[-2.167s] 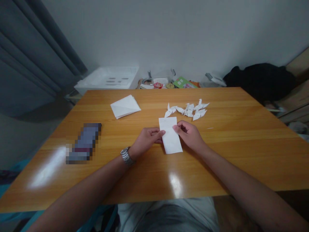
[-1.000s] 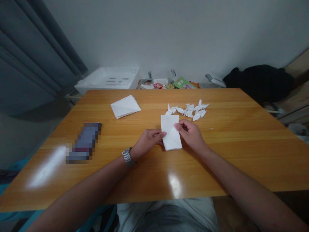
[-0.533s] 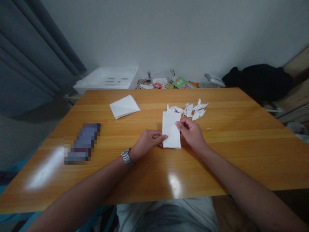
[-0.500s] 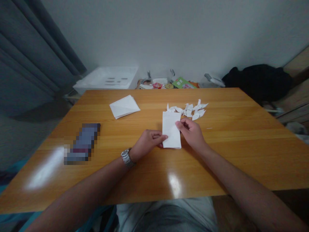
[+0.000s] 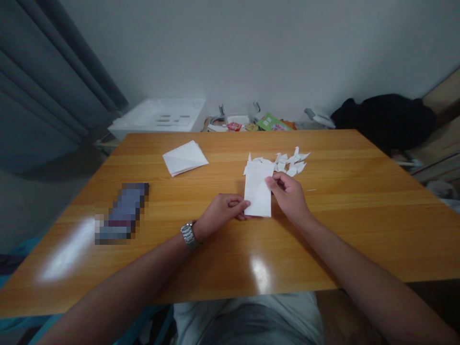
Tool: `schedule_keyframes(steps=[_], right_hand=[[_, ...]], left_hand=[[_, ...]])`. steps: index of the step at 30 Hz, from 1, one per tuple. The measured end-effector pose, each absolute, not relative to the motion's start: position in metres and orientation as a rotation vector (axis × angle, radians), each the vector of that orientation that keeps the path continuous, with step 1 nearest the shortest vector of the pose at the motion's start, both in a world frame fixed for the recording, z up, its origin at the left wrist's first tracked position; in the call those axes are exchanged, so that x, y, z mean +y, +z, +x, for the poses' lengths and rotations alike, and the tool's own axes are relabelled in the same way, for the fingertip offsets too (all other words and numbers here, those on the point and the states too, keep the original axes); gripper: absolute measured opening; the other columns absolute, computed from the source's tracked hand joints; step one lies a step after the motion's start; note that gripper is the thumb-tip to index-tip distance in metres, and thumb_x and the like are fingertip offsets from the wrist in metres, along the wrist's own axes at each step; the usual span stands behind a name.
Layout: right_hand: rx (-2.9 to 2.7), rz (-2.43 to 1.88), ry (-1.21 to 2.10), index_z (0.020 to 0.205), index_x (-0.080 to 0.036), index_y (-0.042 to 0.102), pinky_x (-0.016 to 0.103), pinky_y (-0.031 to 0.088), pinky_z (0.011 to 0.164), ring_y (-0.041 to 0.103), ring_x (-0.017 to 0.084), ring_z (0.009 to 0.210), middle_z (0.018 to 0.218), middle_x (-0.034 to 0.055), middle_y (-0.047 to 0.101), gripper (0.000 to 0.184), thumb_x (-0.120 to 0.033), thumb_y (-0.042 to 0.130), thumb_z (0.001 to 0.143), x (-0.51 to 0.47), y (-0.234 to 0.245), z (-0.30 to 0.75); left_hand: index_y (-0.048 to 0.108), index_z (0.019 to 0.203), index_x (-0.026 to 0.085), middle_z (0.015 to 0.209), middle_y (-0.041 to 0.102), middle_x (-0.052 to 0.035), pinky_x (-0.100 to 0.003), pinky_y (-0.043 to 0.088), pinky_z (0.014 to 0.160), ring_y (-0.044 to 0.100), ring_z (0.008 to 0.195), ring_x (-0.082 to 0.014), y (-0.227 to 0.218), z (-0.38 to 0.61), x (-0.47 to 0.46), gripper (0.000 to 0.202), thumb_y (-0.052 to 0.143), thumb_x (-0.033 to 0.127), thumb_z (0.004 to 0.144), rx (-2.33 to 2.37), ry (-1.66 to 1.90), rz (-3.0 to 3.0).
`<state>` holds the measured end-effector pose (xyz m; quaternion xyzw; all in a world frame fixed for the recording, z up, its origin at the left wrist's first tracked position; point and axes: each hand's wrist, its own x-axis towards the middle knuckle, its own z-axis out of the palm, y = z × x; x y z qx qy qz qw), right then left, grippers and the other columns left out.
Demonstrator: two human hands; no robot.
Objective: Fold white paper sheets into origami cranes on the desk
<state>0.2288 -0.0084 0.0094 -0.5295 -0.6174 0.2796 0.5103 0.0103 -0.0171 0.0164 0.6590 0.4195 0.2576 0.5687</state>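
Both hands hold a white folded sheet of paper (image 5: 258, 191) above the table, its long side running away from me. My left hand (image 5: 227, 211), with a metal watch (image 5: 189, 235) on the wrist, pinches the lower left edge between thumb and fingers. On the upper right edge, my right hand (image 5: 288, 192) grips with thumb on top and fingers behind. Several white folded paper figures (image 5: 294, 162) lie just beyond the paper, which partly covers them. Farther left rests a small stack of white paper sheets (image 5: 185, 158).
The wooden table (image 5: 341, 230) fills most of the view. A blurred-out dark flat object (image 5: 125, 211) lies on its left. Past the far edge are a white tray-like box (image 5: 161, 115), a green packet (image 5: 273, 122) and a black cloth heap (image 5: 384, 120).
The paper has shifted slightly right and away from me, along with my right hand. My left hand has stayed nearly in place, still on the lower left edge.
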Motion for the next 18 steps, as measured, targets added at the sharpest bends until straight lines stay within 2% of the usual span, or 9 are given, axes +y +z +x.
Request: schedule_keyframes(steps=[6,14,18], right_hand=[[-1.464,-1.274,0.699,0.075,-0.019,0.056,0.025,0.036,0.057,0.047,0.013,0.059,0.065,-0.0030,0.052,0.029,-0.042,0.060,0.092,-0.0092,0.0123,0.2282],[-1.457,-1.292,0.609,0.074,-0.019,0.056,0.025,0.033,0.055,0.042,0.012,0.058,0.063,-0.0037,0.048,0.030,-0.042,0.060,0.093,-0.0059,0.0116,0.2322],[-1.451,-1.285,0.630,0.072,-0.020,0.055,0.025,0.033,0.054,0.043,0.012,0.056,0.062,-0.0038,0.048,0.031,-0.043,0.060,0.092,-0.0060,0.0116,0.2322]], left_hand=[[0.068,0.082,0.011,0.075,0.075,-0.0067,-0.021,0.055,0.061,0.068,0.062,-0.0117,0.0197,0.0115,-0.0166,0.038,0.061,0.047,0.092,0.980,0.661,1.531],[0.068,0.092,0.012,0.084,0.076,-0.0077,-0.022,0.057,0.070,0.071,0.073,-0.0120,0.0111,0.0095,-0.0155,0.031,0.065,0.043,0.092,0.884,0.679,1.506],[0.067,0.091,0.012,0.084,0.076,-0.0080,-0.021,0.057,0.067,0.069,0.069,-0.0111,0.0131,0.0080,-0.0135,0.031,0.065,0.043,0.091,0.891,0.665,1.515]])
